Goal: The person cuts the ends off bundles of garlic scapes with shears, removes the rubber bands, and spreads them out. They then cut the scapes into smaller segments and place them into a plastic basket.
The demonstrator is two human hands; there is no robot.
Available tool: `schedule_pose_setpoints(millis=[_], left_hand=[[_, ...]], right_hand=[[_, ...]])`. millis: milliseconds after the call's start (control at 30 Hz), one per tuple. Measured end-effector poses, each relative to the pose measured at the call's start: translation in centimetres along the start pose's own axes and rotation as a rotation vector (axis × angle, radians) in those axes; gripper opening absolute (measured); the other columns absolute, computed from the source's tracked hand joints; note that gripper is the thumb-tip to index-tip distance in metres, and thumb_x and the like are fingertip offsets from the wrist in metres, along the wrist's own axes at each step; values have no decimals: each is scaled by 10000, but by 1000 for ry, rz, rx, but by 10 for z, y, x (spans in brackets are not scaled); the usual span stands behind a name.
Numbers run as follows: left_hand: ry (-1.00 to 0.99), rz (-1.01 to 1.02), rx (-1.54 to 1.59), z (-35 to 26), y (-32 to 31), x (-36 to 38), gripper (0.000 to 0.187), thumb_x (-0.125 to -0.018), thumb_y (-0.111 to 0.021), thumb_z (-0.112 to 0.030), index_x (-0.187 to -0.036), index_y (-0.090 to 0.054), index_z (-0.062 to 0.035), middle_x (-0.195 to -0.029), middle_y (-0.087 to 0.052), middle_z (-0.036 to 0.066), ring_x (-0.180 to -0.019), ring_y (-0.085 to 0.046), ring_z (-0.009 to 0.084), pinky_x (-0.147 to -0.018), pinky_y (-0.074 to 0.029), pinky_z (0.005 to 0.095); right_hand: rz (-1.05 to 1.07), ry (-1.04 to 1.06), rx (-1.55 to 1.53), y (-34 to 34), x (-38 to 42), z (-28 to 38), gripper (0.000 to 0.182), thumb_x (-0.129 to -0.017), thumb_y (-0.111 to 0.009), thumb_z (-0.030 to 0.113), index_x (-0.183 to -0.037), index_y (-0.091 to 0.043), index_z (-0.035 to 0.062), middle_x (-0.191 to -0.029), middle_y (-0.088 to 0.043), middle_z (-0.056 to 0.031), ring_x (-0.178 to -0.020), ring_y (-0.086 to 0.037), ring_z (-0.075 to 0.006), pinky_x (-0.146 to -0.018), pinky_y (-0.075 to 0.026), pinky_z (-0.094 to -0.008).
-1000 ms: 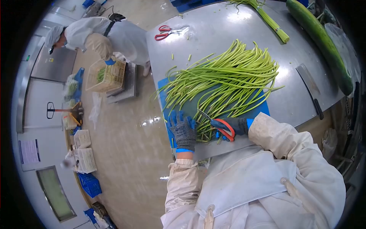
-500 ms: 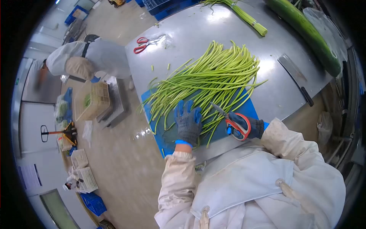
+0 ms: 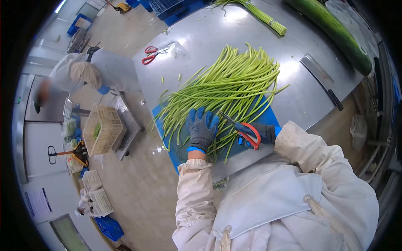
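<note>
A loose heap of long green stems [image 3: 234,79] lies across a blue cutting board [image 3: 270,115] on the steel table. Gloved in grey and blue, my left hand [image 3: 202,129] rests with fingers spread on the lower left ends of the stems. My right hand [image 3: 257,134], in the same kind of glove, is closed around red-handled scissors [image 3: 250,133]. Their blades point up and left, over the stems close to my left hand's fingertips.
On the steel table [image 3: 197,50] are a second pair of red scissors [image 3: 151,54], a tied stem bundle [image 3: 266,17], a knife [image 3: 320,79] and a large green gourd [image 3: 335,31]. A person [image 3: 100,69] stands at the left near a crate [image 3: 102,131].
My right hand has shifted slightly left with the scissors, whose handles now look turned edge-on and closer together. The person at the left has moved, and the whole view has shifted a little.
</note>
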State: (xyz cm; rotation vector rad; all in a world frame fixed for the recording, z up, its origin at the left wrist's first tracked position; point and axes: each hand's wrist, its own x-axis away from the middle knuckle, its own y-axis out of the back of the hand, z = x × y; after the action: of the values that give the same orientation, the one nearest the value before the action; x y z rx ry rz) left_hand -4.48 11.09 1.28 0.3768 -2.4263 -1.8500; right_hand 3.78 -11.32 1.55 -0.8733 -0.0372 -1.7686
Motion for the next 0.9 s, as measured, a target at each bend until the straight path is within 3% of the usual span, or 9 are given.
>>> schedule_pose_setpoints(millis=[267, 367, 433, 467, 533, 600, 667, 733, 900], left_hand=[[2, -36, -65, -4, -4, 6, 330, -772, -607, -281, -1082, -614, -169, -1253, -481, 85, -1235, -335, 334, -1016, -220, 506], [16, -34, -27, -8, -1, 7, 316, -778, -593, -267, -1074, -618, -162, -1260, -476, 96, -1242, -329, 334, -1022, -212, 507], [34, -23, -13, -7, 4, 9, 302, -787, -580, -257, -1068, -621, -154, -1266, -470, 109, -1249, -321, 336, -1029, -202, 506], [30, -51, 32, -3, 8, 13, 312, -775, -592, -251, -1067, -621, -147, -1263, -471, 119, -1245, -324, 345, -1024, -218, 503], [31, -83, 81, 5, 24, 26, 323, -762, -604, -245, -1066, -620, -140, -1260, -472, 128, -1241, -326, 355, -1018, -234, 500], [129, -150, -65, 15, 48, 51, 337, -744, -624, -228, -1070, -612, -142, -1245, -494, 102, -1187, -386, 356, -997, -277, 474], [215, -187, -279, 23, 58, 77, 343, -743, -627, -227, -1071, -607, -130, -1215, -513, 112, -1168, -404, 355, -984, -294, 471], [307, -230, -493, 19, 67, 77, 350, -741, -630, -226, -1072, -602, -117, -1185, -532, 121, -1149, -423, 353, -970, -311, 469], [59, -58, 71, -7, 41, 49, 365, -764, -607, -294, -1074, -583, -103, -1114, -542, 133, -1111, -438, 340, -972, -280, 496]], right_hand=[[-78, -152, 123, -2, -4, 10, 507, -839, -511, 538, -919, -616, 49, -668, -583, -67, -523, -573, -146, -440, -464, -273], [-15, 160, 383, 5, -17, -9, 342, -886, -518, 384, -1008, -583, 71, -685, -576, -61, -548, -566, -138, -466, -460, -263], [-149, 895, 907, 9, -17, -20, 351, -883, -531, 217, -1179, -477, 36, -757, -546, -73, -624, -563, -185, -550, -473, -293], [-144, 894, 907, 12, -16, -26, 351, -883, -531, 217, -1179, -477, 36, -757, -546, -73, -624, -563, -185, -550, -473, -293], [-10, 523, 548, 17, -11, -37, 465, -849, -491, 25, -1292, -353, 40, -825, -518, -89, -683, -553, -205, -589, -471, -310], [-52, 698, 508, 15, -6, -36, 343, -887, -533, 220, -1176, -459, 49, -798, -557, -86, -618, -559, -187, -537, -475, -304], [114, -89, -282, 6, 2, -14, 440, -866, -508, 485, -992, -532, 63, -767, -597, -86, -533, -555, -161, -473, -472, -292], [108, -78, -221, 2, -4, -13, 509, -836, -467, 571, -916, -535, 73, -755, -609, -89, -505, -553, -151, -448, -468, -289], [97, -93, -262, -5, -13, -10, 550, -835, -432, 614, -831, -536, 73, -726, -608, -89, -492, -564, -145, -428, -468, -289]])
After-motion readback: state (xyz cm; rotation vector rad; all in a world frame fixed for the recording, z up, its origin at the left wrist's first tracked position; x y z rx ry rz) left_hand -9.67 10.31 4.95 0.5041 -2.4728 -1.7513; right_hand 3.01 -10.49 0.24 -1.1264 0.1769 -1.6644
